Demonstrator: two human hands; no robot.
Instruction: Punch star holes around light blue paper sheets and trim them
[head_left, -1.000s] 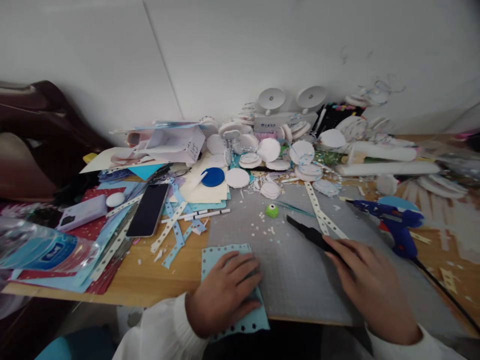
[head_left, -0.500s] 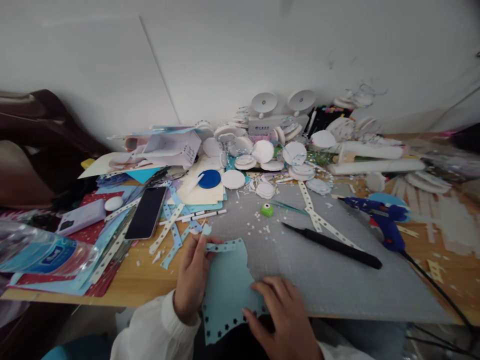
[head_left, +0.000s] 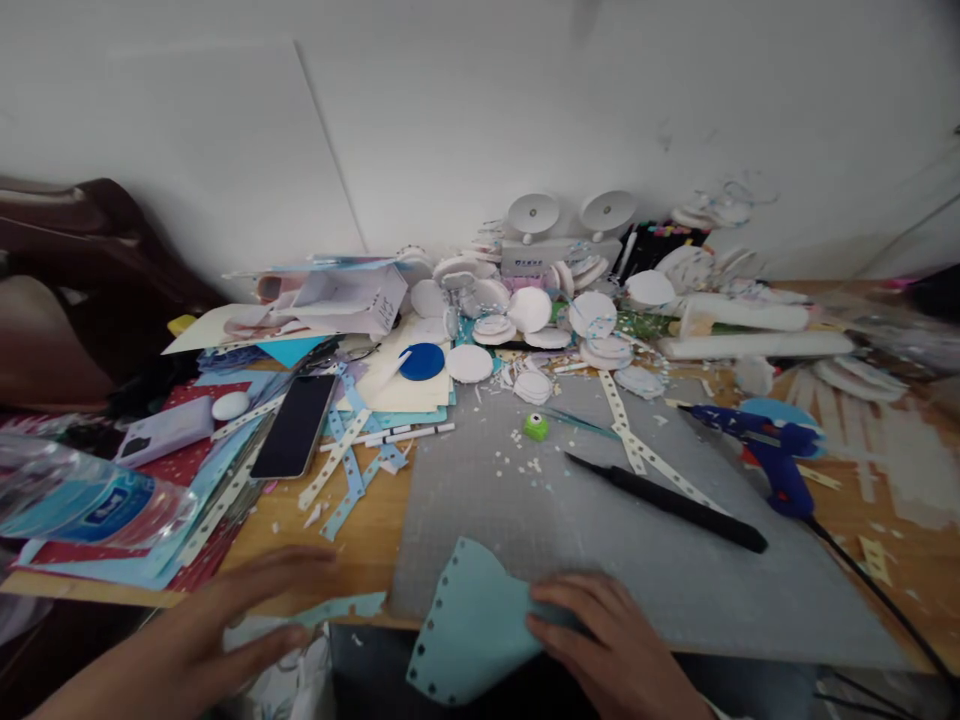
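My right hand (head_left: 600, 635) grips the right side of a light-blue sheet of paper (head_left: 487, 625), fingers bent over its edge. Small star-like holes run along the left and lower edges of the sheet, which hangs partly over the table's front edge. To the left, my left hand (head_left: 232, 620) is smeared by motion, thumb and fingers spread apart. Just past its thumb tip is a narrow light-blue paper strip (head_left: 349, 607), and whether the thumb touches it I cannot tell. A bag with white scraps (head_left: 296, 680) is below that hand. A green craft punch (head_left: 535, 427) stands on the grey cutting mat (head_left: 465, 500).
Black tweezers (head_left: 667, 500) lie on the mat near punched strips (head_left: 626, 430). A blue glue gun (head_left: 765, 450) with its cord is at the right. At the left are a phone (head_left: 294, 427) and a water bottle (head_left: 97, 500). White discs (head_left: 529, 310) crowd the back.
My left hand has left the sheet and moved left and down, with a cut strip now beside it. The sheet has turned and shifted right and down in my right hand.
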